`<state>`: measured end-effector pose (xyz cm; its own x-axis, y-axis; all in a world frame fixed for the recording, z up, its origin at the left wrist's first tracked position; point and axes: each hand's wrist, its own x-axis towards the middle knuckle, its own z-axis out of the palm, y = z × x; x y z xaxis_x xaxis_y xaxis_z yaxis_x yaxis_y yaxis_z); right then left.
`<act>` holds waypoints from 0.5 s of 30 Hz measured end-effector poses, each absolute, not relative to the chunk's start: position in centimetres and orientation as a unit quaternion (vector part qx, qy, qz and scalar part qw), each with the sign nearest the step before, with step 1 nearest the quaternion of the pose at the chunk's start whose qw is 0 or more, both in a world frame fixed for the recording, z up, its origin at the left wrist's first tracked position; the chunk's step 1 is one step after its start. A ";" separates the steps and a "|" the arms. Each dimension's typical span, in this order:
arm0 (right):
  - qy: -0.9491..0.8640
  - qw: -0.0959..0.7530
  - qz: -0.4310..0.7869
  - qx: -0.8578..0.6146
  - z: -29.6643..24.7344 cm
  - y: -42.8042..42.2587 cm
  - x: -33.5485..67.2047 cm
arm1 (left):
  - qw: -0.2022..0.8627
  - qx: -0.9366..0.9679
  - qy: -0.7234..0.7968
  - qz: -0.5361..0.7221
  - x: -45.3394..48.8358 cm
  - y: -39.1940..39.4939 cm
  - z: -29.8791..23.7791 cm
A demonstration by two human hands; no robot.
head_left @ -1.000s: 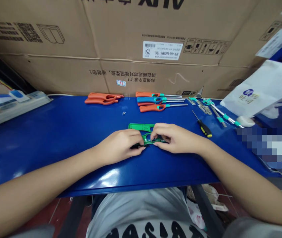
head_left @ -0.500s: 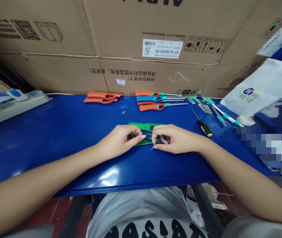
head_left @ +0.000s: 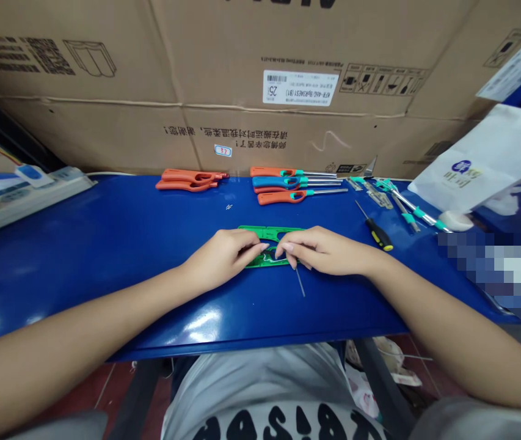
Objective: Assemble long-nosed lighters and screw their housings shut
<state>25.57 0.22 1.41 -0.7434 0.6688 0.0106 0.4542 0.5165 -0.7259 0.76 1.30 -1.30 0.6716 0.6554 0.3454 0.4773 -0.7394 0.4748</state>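
- Two bare hands work over the middle of the blue desk (head_left: pixel 118 244).
- The left hand (head_left: pixel 223 253) has its thumb and pointing finger close together at the tips, by the near green piece (head_left: pixel 255 263). I cannot tell if those fingers hold anything.
- The right hand (head_left: pixel 322 249) has bent fingers, and they hold a thin grey stick (head_left: pixel 301 286). It pokes out below them and leans toward the desk's near edge.
- The near green piece lies under both hands, with a bit of white wire (head_left: pixel 266 259) on it.
- The far green piece (head_left: pixel 267 233) lies just past it, toward the far edge. The right hand covers one end.
- Some orange handles (head_left: pixel 175 183) lie by the far edge, left of the middle.
- To their right, by the same edge, is a pile of orange and blue lighters (head_left: pixel 272 182) with metal tips pointing right.
- A black and yellow screwdriver (head_left: pixel 378 234) lies nearer the right edge.
- Past it are metal tubes (head_left: pixel 404 211) with blue-green bits.
- A white bag (head_left: pixel 471 156) is at the far right corner.
- A big brown box (head_left: pixel 118 131) stands behind the far edge.
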 end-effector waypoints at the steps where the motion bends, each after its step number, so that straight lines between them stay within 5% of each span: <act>1: -0.854 0.152 0.367 -0.335 1.2 0.3 25.5 | 0.164 0.902 0.311 0.251 0.7 1.3 -1.3; 15: -0.883 0.146 0.277 -0.351 0.7 0.1 24.9 | 0.137 0.914 0.306 0.229 0.7 1.1 -1.5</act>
